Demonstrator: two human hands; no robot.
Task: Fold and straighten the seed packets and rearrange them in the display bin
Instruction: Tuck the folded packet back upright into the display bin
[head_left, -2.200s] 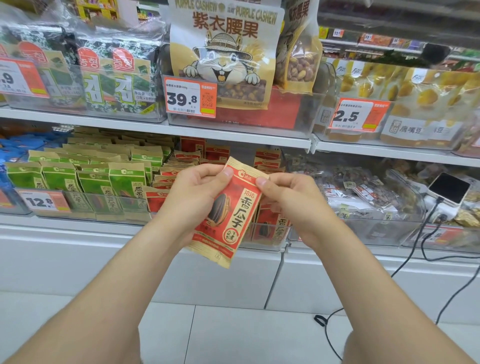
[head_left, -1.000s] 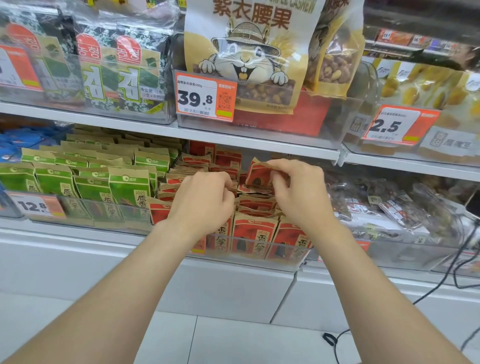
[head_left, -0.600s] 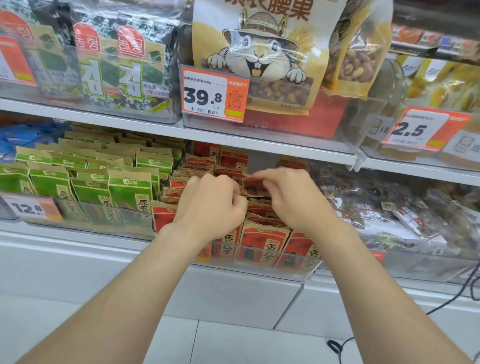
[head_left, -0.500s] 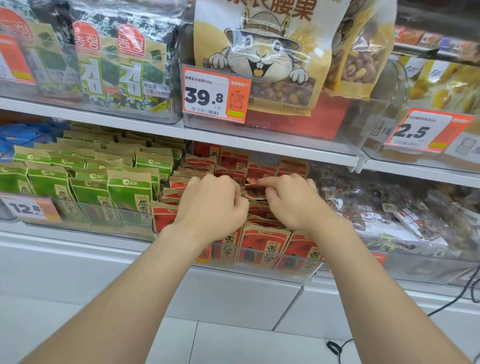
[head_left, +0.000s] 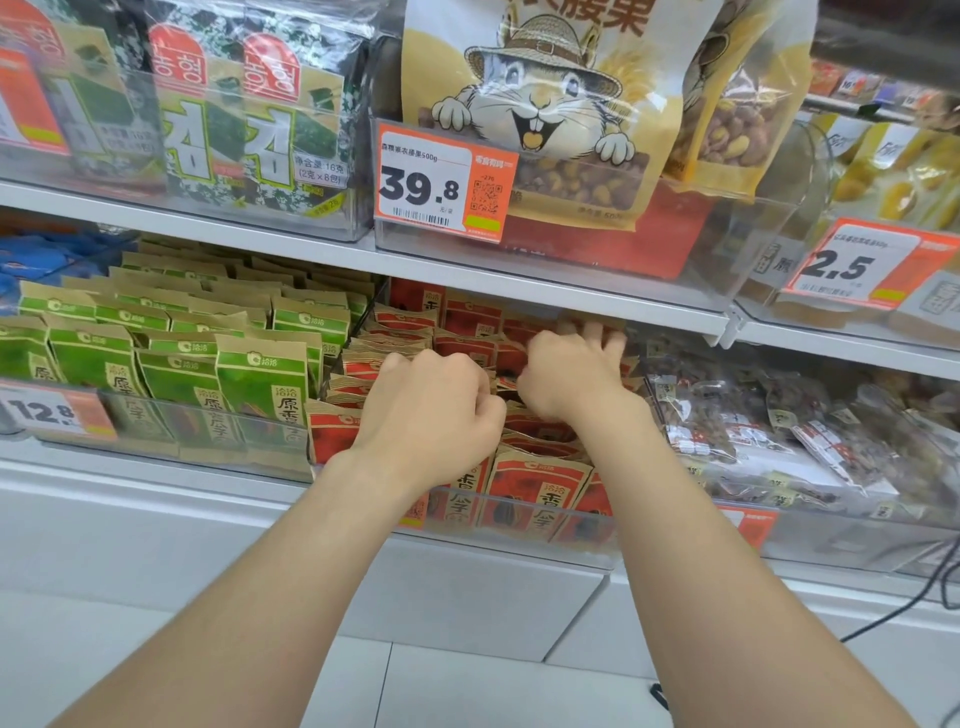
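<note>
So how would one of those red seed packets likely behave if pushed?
Probably floppy: the red packets have creased, bent paper tops. Likely light, being thin and flat. Apt to tip when pushed, since only neighbours and the clear bin front prop them.

39.8 tag (head_left: 444, 187); 2.5 tag (head_left: 857, 266) (both orange)

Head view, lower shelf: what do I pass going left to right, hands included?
green seed packets → left hand → right hand → clear snack bags. Both hands are in among the red seed packets, so those have no single place in the order.
</note>
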